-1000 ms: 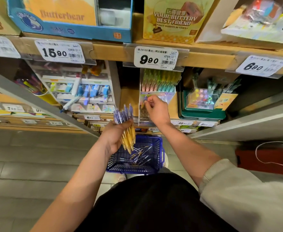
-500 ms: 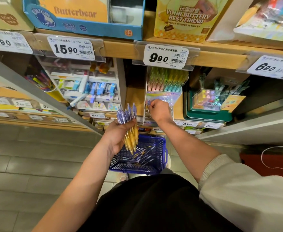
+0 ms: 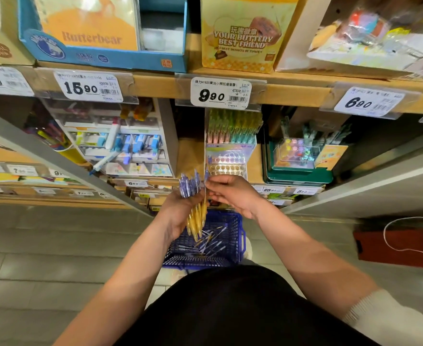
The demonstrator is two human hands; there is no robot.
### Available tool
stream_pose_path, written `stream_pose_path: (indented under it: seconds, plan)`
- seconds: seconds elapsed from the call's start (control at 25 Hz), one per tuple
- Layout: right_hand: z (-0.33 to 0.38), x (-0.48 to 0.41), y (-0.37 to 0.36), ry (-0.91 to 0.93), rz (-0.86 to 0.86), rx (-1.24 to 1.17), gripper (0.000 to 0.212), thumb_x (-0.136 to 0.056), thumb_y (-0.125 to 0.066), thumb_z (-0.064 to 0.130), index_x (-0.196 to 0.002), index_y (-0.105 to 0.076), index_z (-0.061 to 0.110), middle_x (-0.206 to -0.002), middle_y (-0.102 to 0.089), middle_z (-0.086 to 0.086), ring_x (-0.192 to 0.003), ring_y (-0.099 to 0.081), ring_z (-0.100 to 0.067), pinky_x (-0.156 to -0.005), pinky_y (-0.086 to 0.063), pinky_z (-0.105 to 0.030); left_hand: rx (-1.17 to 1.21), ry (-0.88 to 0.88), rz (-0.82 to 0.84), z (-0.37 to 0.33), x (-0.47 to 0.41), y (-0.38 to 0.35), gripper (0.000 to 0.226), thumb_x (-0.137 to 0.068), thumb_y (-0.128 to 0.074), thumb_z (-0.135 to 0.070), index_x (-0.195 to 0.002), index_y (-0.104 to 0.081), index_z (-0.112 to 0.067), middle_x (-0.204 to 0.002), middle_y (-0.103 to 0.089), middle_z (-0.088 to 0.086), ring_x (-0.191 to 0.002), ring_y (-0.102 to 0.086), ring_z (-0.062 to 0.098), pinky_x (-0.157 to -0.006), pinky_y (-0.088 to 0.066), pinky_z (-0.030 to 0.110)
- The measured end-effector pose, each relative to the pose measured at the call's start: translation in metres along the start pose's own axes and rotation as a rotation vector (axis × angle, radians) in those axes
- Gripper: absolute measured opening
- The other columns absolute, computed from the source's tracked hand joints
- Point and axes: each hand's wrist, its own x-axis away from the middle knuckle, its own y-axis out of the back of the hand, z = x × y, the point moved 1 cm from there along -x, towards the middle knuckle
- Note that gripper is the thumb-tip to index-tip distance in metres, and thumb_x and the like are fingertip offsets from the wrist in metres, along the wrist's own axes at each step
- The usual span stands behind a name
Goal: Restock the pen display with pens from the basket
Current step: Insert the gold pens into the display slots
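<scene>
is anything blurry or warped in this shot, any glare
Head view: the wide lens bows the shelf edge and stretches the corners; the pens in the left hand and the right hand are motion-smeared; a faint sheen lies on the 9.90 tag holder; below the shelf it is dimmer.

Grey tiled floor [image 3: 43, 258] carrying a blue plastic lattice basket [image 3: 241, 242]; upper wooden shelf [image 3: 155, 86] bearing a blue cardboard box [image 3: 100, 57] beside a yellow cardboard box [image 3: 240, 33]; lower wooden shelf [image 3: 190, 156] bearing a clear plastic pen display [image 3: 230, 156] between a white tiered stand [image 3: 120, 143] and a green tray [image 3: 297, 176].
</scene>
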Motion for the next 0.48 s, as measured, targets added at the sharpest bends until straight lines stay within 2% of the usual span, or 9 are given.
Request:
stream_pose_path:
  seconds: [0.04, 0.12, 0.2, 0.28, 0.4, 0.48]
  plan:
    - [0.001, 0.0, 0.001, 0.008, -0.008, 0.036, 0.036, -0.089, -0.075, 0.019, -0.122, -0.067, 0.008, -0.115, -0.074, -0.01, -0.102, -0.072, -0.019, -0.083, -0.058, -0.02, -0.023, -0.009, -0.01, 0.0, -0.001, -0.001, 0.033, -0.086, -0.078, -0.018, -0.118, -0.069, -0.018, -0.109, -0.077, -0.004, -0.107, -0.069, 0.01, -0.094, -0.049, 0.027]
    - [0.001, -0.003, 0.001, 0.042, -0.039, 0.174, 0.042, -0.087, -0.077, 0.027, -0.123, -0.068, 0.007, -0.109, -0.075, -0.006, -0.094, -0.074, -0.014, -0.085, -0.059, -0.023, -0.089, -0.037, -0.016, -0.001, -0.003, -0.005, 0.022, -0.088, -0.078, -0.019, -0.109, -0.072, -0.024, -0.097, -0.078, -0.014, -0.089, -0.071, -0.005, -0.077, -0.048, 0.015]
    - [0.004, -0.005, 0.001, 0.066, -0.101, 0.247, 0.039, -0.089, -0.077, 0.024, -0.121, -0.069, 0.005, -0.102, -0.076, -0.005, -0.085, -0.075, -0.011, -0.084, -0.06, -0.026, -0.136, -0.065, -0.037, 0.0, -0.004, -0.008, 0.016, -0.089, -0.077, -0.018, -0.102, -0.072, -0.025, -0.087, -0.077, -0.018, -0.077, -0.069, -0.011, -0.061, -0.047, 0.006]
    - [0.012, -0.007, 0.01, 0.108, -0.196, 0.216, 0.031, -0.09, -0.075, 0.017, -0.116, -0.07, 0.003, -0.094, -0.077, -0.005, -0.081, -0.076, -0.013, -0.081, -0.061, -0.026, -0.1, -0.053, -0.067, 0.002, -0.004, -0.009, 0.013, -0.091, -0.074, -0.013, -0.102, -0.072, -0.019, -0.092, -0.078, -0.008, -0.077, -0.072, 0.003, -0.062, -0.054, 0.013]
    - [0.028, -0.013, 0.032, 0.275, -0.414, 0.238, 0.004, -0.09, -0.074, 0.015, -0.095, -0.074, 0.015, -0.081, -0.078, -0.003, -0.073, -0.074, -0.012, -0.075, -0.06, -0.023, 0.007, 0.018, -0.081, 0.003, -0.004, -0.006, 0.013, -0.093, -0.071, -0.007, -0.106, -0.07, -0.01, -0.103, -0.075, 0.009, -0.085, -0.07, 0.022, -0.071, -0.063, 0.033]
    - [0.031, -0.021, 0.038, 0.392, -0.542, 0.317, 0.008, -0.092, -0.072, 0.016, -0.087, -0.07, 0.022, -0.077, -0.076, 0.001, -0.072, -0.072, -0.005, -0.071, -0.054, -0.013, 0.051, 0.033, -0.082, 0.004, -0.003, -0.004, 0.019, -0.092, -0.07, -0.005, -0.111, -0.068, -0.008, -0.107, -0.075, 0.011, -0.091, -0.071, 0.026, -0.072, -0.064, 0.036]
